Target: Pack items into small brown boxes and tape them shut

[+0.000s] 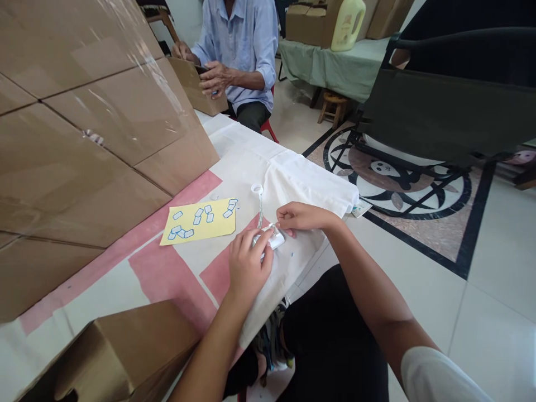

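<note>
A small white device lies on the table near its front edge, with silvery marks on its upper face. My left hand is closed over it, fingers on its top and side, hiding its left part. A braided cord leads from the device to a white ring. My right hand is at the device's right end, fingers curled and pinched; what they hold, if anything, is hidden. Left of the cord rests a yellow sheet bearing several small white, blue-edged pieces.
Taped cardboard boxes stack along the table's left side. An open carton stands at the lower left. Across the white and pink tablecloth, another person handles a box. A dark chair stands at right.
</note>
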Demonstrator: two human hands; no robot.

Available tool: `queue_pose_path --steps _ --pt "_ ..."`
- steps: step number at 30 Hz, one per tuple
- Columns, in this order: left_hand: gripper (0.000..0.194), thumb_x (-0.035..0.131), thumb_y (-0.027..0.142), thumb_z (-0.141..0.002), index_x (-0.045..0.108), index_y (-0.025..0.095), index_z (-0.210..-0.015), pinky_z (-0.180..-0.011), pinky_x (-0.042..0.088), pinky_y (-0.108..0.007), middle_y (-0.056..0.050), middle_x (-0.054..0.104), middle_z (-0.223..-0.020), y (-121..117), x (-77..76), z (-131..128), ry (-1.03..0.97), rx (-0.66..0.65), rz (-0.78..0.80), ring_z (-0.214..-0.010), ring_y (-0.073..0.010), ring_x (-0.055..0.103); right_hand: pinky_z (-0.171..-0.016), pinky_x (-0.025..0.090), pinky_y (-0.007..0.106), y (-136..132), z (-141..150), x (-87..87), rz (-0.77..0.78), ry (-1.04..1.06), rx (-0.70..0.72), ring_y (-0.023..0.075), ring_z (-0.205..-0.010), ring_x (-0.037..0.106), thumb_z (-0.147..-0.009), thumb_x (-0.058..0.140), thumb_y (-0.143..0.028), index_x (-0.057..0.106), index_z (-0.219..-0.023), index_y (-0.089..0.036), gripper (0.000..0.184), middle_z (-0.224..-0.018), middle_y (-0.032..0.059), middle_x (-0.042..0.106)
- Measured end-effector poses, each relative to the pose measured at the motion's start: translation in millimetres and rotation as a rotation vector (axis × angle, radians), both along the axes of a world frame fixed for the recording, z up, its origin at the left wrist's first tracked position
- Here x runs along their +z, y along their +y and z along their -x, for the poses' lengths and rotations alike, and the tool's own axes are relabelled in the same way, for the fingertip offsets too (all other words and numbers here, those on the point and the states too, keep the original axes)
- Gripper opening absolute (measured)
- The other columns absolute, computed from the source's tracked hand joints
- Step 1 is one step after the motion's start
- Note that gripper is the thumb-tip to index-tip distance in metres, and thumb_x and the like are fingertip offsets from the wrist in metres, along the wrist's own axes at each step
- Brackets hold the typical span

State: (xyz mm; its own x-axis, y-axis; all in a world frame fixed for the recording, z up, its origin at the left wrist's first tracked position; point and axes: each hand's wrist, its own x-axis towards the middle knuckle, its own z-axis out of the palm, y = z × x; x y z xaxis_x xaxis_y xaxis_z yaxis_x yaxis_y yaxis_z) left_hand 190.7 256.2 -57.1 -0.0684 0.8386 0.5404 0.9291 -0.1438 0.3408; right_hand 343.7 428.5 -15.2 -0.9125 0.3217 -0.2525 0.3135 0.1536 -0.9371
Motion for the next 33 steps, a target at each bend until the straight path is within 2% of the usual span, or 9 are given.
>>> queue_pose_path --steps 3,8,11,13,17,26,29,33 --pt "0.034 0.056 0.013 -0.093 0.067 0.023 -0.124 -0.094 0.048 -0.039 -0.008 0.067 -0.114 -1 1.0 0 -0.002 0.002 0.007 -0.106 -0.0247 0.058 -0.052 0.037 0.022 2 -1 2.3 0.019 -0.009 -0.008 0.0081 -0.051 0.050 -0.088 0.057 -0.023 0.049 -0.067 -0.019 0.023 -0.057 -0.0025 0.058" --pt "0.035 0.060 0.012 -0.091 0.068 0.020 -0.123 -0.094 0.047 -0.040 -0.009 0.067 -0.113 1 2.2 -1 -0.010 0.008 0.011 -0.106 -0.0254 0.058 -0.045 0.030 0.020 16 -6 -7.8 0.128 0.088 -0.047 0.0069 -0.045 0.044 -0.087 0.061 -0.020 0.037 -0.066 -0.021 0.032 -0.054 -0.0051 0.053" --pt "0.035 0.061 0.010 -0.089 0.070 0.019 -0.121 -0.093 0.048 -0.040 -0.009 0.067 -0.111 3 0.8 -2 -0.011 0.008 -0.015 -0.104 -0.0251 0.059 -0.046 0.036 0.020 21 -8 -15.5 0.198 0.180 -0.026 0.0079 -0.048 0.049 -0.088 0.064 -0.021 0.037 -0.070 -0.021 0.032 -0.056 -0.0047 0.056" --pt "0.034 0.061 0.009 -0.088 0.070 0.018 -0.120 -0.092 0.048 -0.039 -0.009 0.067 -0.109 3 -0.2 -2 -0.012 0.005 -0.034 -0.103 -0.0248 0.059 -0.047 0.039 0.019 21 -8 -16.9 0.233 0.244 -0.028 0.0086 -0.048 0.051 -0.089 0.064 -0.021 0.042 -0.077 -0.021 0.026 -0.057 -0.0058 0.057" --pt "0.033 0.062 0.008 -0.087 0.072 0.020 -0.116 -0.090 0.048 -0.039 -0.009 0.068 -0.107 4 -1.6 -2 -0.018 0.009 -0.061 -0.101 -0.0245 0.059 -0.049 0.038 0.018 11 -5 -9.9 0.242 0.362 -0.038 0.0080 -0.047 0.049 -0.092 0.063 -0.019 0.047 -0.094 -0.021 0.016 -0.056 -0.0083 0.058" --pt "0.035 0.062 0.006 -0.087 0.068 0.019 -0.118 -0.091 0.049 -0.041 -0.009 0.068 -0.108 3 -2.5 -2 -0.057 0.004 -0.081 -0.103 -0.0244 0.060 -0.051 0.037 0.018 -11 1 11.8 0.184 0.518 -0.117 0.0058 -0.046 0.045 -0.093 0.064 -0.017 0.047 -0.092 -0.020 0.018 -0.054 -0.0096 0.055" --pt "0.035 0.062 0.007 -0.086 0.067 0.018 -0.119 -0.090 0.050 -0.041 -0.009 0.068 -0.107 3 -2.9 -2 -0.060 0.002 -0.096 -0.102 -0.0245 0.061 -0.050 0.037 0.019 -13 5 18.3 0.187 0.542 -0.099 0.0059 -0.046 0.044 -0.093 0.064 -0.017 0.046 -0.092 -0.020 0.019 -0.054 -0.0101 0.054" --pt "0.034 0.062 0.007 -0.086 0.067 0.017 -0.118 -0.089 0.050 -0.041 -0.010 0.068 -0.107 3 -3.3 -2 -0.051 0.002 -0.092 -0.101 -0.0251 0.060 -0.050 0.036 0.019 -8 5 15.8 0.165 0.524 -0.081 0.0064 -0.046 0.043 -0.093 0.063 -0.020 0.045 -0.093 -0.021 0.018 -0.055 -0.0102 0.053"
